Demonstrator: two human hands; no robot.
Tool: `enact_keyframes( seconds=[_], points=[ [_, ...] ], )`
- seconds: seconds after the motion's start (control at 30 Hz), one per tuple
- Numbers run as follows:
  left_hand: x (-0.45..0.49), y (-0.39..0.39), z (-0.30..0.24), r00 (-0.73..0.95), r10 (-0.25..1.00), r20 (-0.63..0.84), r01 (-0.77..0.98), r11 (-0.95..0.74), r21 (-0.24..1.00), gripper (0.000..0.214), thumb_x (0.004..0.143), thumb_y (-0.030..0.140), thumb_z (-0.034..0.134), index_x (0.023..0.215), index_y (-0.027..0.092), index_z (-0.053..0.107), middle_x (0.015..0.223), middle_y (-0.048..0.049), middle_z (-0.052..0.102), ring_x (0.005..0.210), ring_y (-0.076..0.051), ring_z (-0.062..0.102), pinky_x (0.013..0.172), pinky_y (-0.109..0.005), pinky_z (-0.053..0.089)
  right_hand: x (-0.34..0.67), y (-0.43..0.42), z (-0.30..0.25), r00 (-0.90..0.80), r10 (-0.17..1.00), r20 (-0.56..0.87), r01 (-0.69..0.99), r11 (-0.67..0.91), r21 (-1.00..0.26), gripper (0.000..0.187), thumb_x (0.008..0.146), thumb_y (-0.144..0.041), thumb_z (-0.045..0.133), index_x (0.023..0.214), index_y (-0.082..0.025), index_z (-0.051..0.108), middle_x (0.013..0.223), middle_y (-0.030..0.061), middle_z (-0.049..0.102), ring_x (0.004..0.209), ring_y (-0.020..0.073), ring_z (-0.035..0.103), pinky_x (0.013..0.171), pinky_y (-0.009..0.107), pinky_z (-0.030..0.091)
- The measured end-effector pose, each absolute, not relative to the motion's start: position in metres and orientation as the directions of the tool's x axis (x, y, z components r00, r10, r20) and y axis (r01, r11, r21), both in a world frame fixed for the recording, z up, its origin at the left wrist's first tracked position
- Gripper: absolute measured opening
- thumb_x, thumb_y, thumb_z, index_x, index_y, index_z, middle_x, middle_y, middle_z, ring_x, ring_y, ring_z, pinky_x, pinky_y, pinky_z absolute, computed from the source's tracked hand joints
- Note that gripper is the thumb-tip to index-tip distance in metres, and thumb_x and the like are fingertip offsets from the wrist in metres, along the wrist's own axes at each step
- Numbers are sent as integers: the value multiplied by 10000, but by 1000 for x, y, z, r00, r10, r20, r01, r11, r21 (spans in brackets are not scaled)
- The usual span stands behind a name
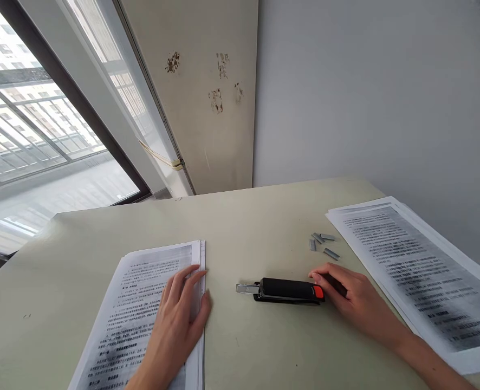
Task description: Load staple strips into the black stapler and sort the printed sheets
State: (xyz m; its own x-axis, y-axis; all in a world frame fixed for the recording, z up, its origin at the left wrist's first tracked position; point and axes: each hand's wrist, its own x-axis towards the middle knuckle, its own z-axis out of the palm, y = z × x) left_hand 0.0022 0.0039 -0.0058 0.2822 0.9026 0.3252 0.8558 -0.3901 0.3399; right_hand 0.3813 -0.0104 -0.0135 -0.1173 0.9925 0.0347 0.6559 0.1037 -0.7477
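- While the left hand lies palm down on the left paper stack, its fingers are loosely spread at the stack's right edge, thumb apart, gripping nothing.
- Right hand: fingers bent, thumb and forefinger together at the red-tipped end of the stapler; contact appears present, but whether they pinch it firmly cannot be told.
- Stapler: black, lying on the table between the hands, just right of the left stack; a metal piece juts from its left end.
- Staple strips: several, grey, loose on the tabletop beyond the right hand.
- Right paper stack: printed sheets, slightly fanned, beside the right forearm.
- Background: beige panel with flaked patches, grey wall to its right, window at left.
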Motion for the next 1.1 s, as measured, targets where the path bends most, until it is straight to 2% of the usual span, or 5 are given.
enact_keyframes(
  seconds=[0.43,0.8,0.93,1.0,1.1],
  points=[
    [2,6,-5,297,888,350,848,-414,330,324,1052,322,523,1375,297,530,1433,-97,571,1313,-312,563,1075,-526,522,378,-10,-5,-130,989,65,667,136,-732,386,1107,-519,412,923,-277,650,851,16,718,684,197,603,620,308,479],
    [2,5,-5,290,895,338,852,-402,336,332,1054,325,522,1384,297,522,1437,-93,566,1330,-319,548,1081,-534,517,378,-10,-5,-140,986,86,674,159,-722,344,1110,-472,436,929,-276,652,863,1,722,693,185,627,641,300,503],
    [2,6,-5,286,894,344,851,-402,337,319,1052,333,523,1369,298,530,1427,-94,574,1321,-318,558,1076,-533,523,379,-10,-9,-90,987,136,698,159,-698,319,1101,-470,454,934,-278,648,849,8,714,635,176,601,572,303,491],
    [2,6,-5,285,894,345,850,-402,340,320,1052,335,522,1369,297,534,1430,-94,574,1323,-317,559,1079,-532,522,382,-8,-15,6,967,257,733,170,-658,256,1083,-465,491,1009,-283,655,960,32,728,753,201,654,668,331,550],
    [3,6,-5,277,895,350,850,-398,345,313,1044,337,534,1353,296,554,1426,-92,584,1314,-316,571,1075,-520,528,389,-3,-27,116,911,395,786,159,-597,282,1047,-477,541,1237,-287,627,1321,91,672,1216,295,645,996,464,566]
  ],
)
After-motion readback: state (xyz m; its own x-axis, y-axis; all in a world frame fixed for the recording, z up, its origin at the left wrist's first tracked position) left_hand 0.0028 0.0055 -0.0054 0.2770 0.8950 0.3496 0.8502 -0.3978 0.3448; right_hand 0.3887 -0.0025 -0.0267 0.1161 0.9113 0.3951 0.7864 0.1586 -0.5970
